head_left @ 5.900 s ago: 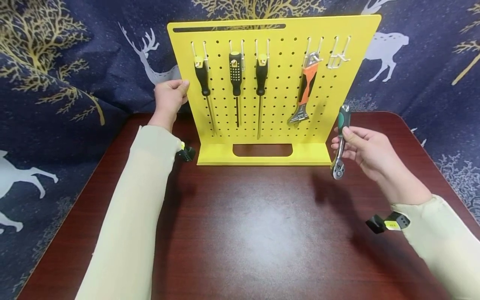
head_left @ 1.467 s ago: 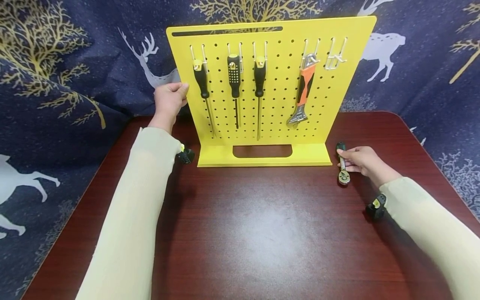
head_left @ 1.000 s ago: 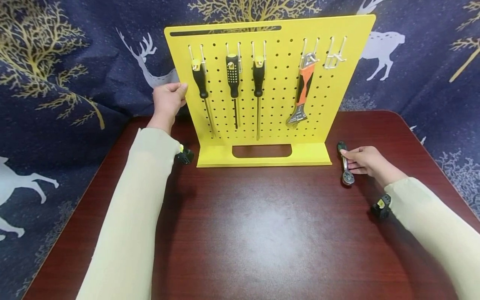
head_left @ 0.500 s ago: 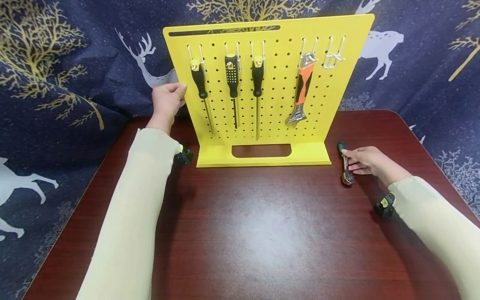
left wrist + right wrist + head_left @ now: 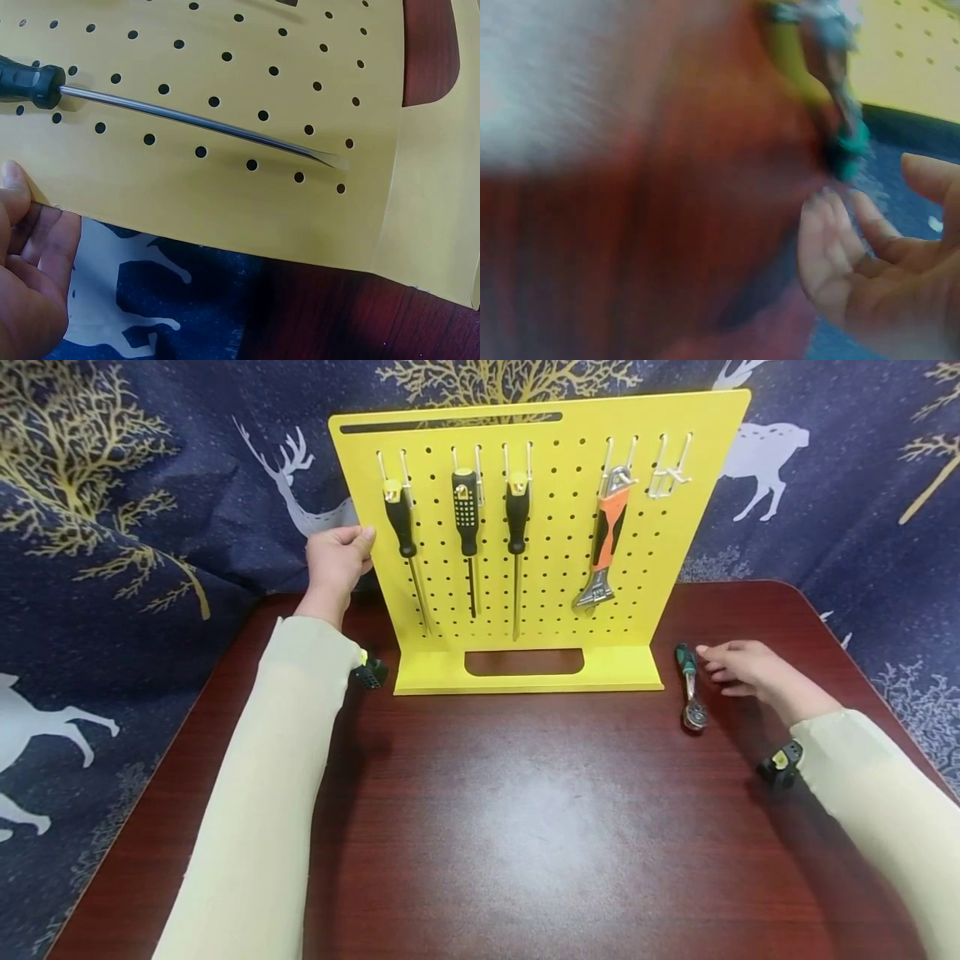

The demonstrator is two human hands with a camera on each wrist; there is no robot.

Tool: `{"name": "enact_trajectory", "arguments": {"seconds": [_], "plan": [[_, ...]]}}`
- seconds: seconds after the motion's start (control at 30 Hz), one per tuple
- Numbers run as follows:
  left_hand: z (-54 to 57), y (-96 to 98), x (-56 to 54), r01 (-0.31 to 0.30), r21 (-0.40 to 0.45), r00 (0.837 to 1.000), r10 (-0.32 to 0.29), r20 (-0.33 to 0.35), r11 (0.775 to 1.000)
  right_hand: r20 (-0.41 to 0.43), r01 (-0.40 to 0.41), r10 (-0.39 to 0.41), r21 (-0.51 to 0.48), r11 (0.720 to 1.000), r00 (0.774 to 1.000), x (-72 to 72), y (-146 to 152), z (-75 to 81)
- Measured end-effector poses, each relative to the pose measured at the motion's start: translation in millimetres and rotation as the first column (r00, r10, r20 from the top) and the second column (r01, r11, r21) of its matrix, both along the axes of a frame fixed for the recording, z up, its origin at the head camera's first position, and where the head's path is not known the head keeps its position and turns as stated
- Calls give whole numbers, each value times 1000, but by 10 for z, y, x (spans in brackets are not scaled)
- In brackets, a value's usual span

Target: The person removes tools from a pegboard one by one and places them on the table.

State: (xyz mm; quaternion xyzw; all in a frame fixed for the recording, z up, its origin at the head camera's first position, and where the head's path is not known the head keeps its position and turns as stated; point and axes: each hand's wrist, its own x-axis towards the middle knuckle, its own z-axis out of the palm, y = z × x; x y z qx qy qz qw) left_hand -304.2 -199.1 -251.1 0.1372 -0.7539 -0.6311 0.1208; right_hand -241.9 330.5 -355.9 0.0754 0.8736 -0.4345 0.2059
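I'm pinching the left edge of the pegboard (image 5: 621,668) with my left hand (image 5: 335,562); my right hand (image 5: 752,672), fingers loosely parted, is holding nothing just right of the ratchet (image 5: 690,686) lying on the table (image 5: 540,810).

This seems a makeshift tool corner indoors — a glossy reddish-brown desk (image 5: 465,777) backed by a navy cloth (image 5: 247,547) printed with pale deer (image 5: 768,460) and gold trees (image 5: 71,485). The yellow pegboard (image 5: 562,547), hung with screwdrivers (image 5: 517,518) and an adjustable wrench (image 5: 606,539), suggests a workshop — home or business, I cannot tell.
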Motion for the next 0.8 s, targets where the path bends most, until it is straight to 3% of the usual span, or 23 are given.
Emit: {"name": "enact_trajectory", "arguments": {"seconds": [0.1, 0.2, 0.23, 0.3, 0.37, 0.43, 0.47, 0.53, 0.6, 0.8], "plan": [[4, 8, -3, -2, -4, 1000, 2, 1, 1000, -179, 75, -77, -15, 997, 981, -13, -1, 104], [7, 10, 7, -1, -10, 1000, 1, 4, 1000, -320, 184, -210, -110, 977, 924, -15, -70, 252], [8, 10, 10, -2, -7, 1000, 2, 5, 1000, -346, 213, -270, -195, 958, 899, -9, -104, 308], [8, 9, 16, -1, -4, 1000, 1, 7, 1000, -374, 239, -393, -395, 887, 840, 10, -187, 423], [4, 10, 16, 2, -4, 1000, -2, 5, 1000, -380, 205, -490, -588, 783, 785, 44, -285, 535], [-1, 13, 14, 4, -3, 1000, -4, 0, 1000, -365, 129, -552, -738, 663, 750, 84, -392, 637], [-4, 10, 11, 6, 1, 1000, -6, -3, 1000, -371, 95, -563, -770, 631, 738, 103, -451, 682], [-10, 9, 5, 7, 9, 1000, -7, -11, 1000, -387, 26, -563, -808, 589, 730, 133, -574, 753], [-16, 4, 0, 8, 16, 1000, -7, -18, 1000, -400, -30, -545, -825, 564, 736, 155, -696, 806], [-19, -7, -10, 8, 35, 1000, -8, -16, 999, -420, -107, -492, -832, 544, 763, 130, -1022, 837]]}}
